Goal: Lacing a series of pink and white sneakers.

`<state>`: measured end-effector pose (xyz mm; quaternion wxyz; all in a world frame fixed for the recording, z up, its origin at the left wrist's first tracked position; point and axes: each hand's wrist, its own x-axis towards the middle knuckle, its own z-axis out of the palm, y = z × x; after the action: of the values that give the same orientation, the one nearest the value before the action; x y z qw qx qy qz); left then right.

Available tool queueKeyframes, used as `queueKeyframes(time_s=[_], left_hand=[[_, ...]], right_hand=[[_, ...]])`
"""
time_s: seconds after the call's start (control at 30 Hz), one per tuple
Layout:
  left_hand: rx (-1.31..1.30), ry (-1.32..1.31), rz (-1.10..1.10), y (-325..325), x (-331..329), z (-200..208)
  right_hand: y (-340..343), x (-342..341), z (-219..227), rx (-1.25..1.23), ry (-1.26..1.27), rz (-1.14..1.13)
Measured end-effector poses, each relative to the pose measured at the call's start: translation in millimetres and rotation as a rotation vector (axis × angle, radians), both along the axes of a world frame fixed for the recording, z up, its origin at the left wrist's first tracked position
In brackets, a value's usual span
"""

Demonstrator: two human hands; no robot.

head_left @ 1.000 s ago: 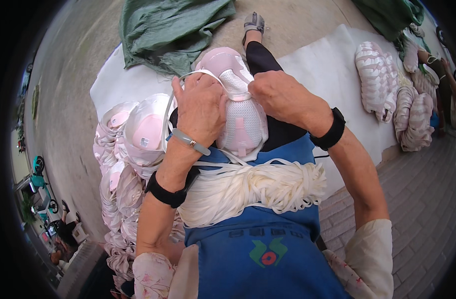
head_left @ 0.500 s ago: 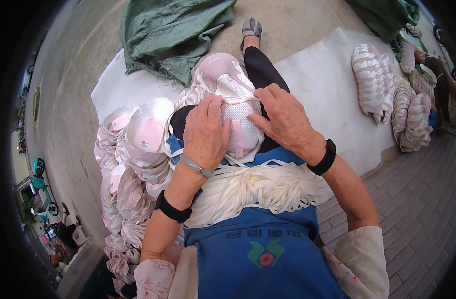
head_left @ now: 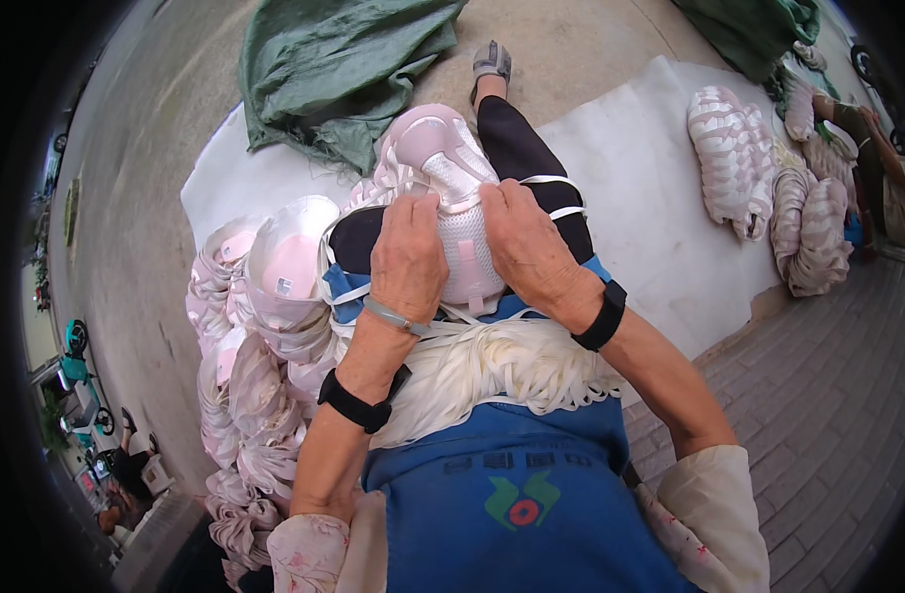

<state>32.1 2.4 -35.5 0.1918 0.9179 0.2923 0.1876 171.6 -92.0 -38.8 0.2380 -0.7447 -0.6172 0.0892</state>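
Observation:
A pink and white mesh shoe upper (head_left: 464, 259) lies across my lap, its rounded toe pointing away from me. Over its lacing area, my left hand (head_left: 410, 259) and my right hand (head_left: 533, 247) face each other with fingers curled in a pinch. A white shoelace (head_left: 460, 207) runs between them across the upper, and both hands grip it, though their fingertips are partly hidden. One loose lace end (head_left: 556, 181) loops over my right thigh. Nearer me, a thick bundle of cream laces (head_left: 502, 364) rests on my blue apron (head_left: 442, 465).
Stacked pink and white uppers (head_left: 292, 259) crowd my left side on a white sheet (head_left: 635, 163). Rolled bundles of uppers (head_left: 731, 163) lie at the far right, near another person's arm (head_left: 875, 133). Ahead is a crumpled green tarp (head_left: 344, 74).
My right hand has moved inward and its fingers have closed. My left hand's fingers have curled in as well. A loose lace end now shows over my right thigh.

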Motion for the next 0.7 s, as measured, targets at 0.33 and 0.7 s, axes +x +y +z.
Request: queueKeyframes(time_s=[0.33,0.7], left_hand=[[-0.167,-0.17,0.127,-5.4,1.3,1.7],[-0.233,-0.294,0.242,-19.1,38.0,-14.1]], right_hand=[[-9.7,11.8,3.2,0.141,0.371,-0.084],[16.7,28.4,-10.8,0.054,0.242,-0.171]])
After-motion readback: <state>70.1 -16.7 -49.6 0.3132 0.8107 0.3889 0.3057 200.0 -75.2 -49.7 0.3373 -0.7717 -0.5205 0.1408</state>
